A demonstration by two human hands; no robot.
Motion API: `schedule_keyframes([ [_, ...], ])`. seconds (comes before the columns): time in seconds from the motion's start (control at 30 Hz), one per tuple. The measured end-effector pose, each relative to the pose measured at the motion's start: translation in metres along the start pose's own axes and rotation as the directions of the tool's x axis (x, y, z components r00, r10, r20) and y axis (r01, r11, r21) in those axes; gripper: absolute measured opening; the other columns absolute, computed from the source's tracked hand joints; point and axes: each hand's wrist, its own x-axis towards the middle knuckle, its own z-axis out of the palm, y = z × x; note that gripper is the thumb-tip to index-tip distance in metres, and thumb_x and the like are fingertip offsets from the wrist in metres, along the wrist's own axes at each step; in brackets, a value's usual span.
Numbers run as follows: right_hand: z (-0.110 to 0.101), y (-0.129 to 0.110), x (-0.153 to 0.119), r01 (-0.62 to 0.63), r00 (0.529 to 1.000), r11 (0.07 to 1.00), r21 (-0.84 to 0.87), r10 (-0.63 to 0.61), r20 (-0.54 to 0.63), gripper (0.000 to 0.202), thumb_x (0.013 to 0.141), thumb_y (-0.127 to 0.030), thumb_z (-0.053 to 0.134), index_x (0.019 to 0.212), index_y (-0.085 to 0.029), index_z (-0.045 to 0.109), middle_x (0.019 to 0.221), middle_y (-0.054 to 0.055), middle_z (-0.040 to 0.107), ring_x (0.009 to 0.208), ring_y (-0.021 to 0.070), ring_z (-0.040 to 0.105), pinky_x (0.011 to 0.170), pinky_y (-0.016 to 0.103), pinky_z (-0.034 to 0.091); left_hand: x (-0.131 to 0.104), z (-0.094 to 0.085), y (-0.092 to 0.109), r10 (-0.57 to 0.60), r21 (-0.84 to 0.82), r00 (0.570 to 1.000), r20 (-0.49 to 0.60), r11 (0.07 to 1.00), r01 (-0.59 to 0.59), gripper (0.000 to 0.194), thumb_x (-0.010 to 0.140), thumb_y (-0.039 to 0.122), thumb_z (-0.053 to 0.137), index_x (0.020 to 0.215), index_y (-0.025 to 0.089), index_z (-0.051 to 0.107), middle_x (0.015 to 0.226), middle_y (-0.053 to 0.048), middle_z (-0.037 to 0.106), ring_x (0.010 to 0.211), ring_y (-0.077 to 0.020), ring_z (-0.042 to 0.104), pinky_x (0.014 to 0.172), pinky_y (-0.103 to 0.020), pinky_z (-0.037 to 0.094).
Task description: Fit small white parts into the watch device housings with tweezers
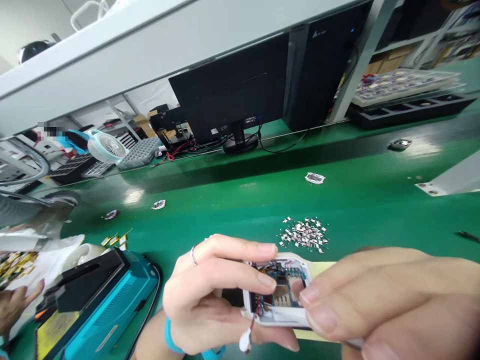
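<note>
My left hand (210,295) grips a small white device case (279,312) with an exposed circuit board inside, low in the middle of the view. A ring sits on one finger and a blue band circles the wrist. My right hand (378,295) comes in from the right, its fingertips pressing on the case's right edge and on the board. A small white part dangles on a red wire (245,341) below the case. Just beyond my hands lies a pile of several tiny metal pieces (304,233) on the green bench (232,210).
A teal and black tool (101,300) lies at lower left, another person's hand (17,302) beside it. A black monitor (232,95) and black box (322,65) stand behind. Loose device shells (314,178) dot the bench. A small fan (107,146) and trays sit at the back left.
</note>
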Motion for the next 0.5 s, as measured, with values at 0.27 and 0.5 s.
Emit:
schedule_keyframes([
  [0.27, 0.001, -0.011, 0.016, 0.121, 0.991, 0.993, -0.001, -0.121, -0.053, 0.012, 0.070, -0.022, 0.070, 0.076, -0.032, 0.067, 0.104, -0.006, 0.060, 0.087, 0.0204, 0.061, 0.077, 0.027, 0.054, -0.002, -0.003, -0.001, 0.017, 0.035, 1.000, 0.025, 0.999, -0.018, 0.034, 0.063, 0.027, 0.072, 0.091, 0.012, 0.059, 0.099, -0.005, 0.063, 0.087, -0.0162, 0.062, 0.076, -0.026, 0.056],
  [0.5, -0.001, -0.018, 0.027, 0.203, 0.979, 0.978, 0.053, -0.203, -0.002, 0.017, 0.065, -0.047, 0.068, 0.066, -0.030, 0.067, 0.084, 0.001, 0.067, 0.089, 0.0245, 0.059, 0.075, 0.029, 0.054, -0.002, -0.002, 0.000, 0.027, 0.040, 1.000, 0.006, 0.999, -0.027, 0.032, 0.063, 0.027, 0.072, 0.088, 0.012, 0.060, 0.097, -0.005, 0.064, 0.087, -0.0154, 0.062, 0.077, -0.024, 0.055],
])
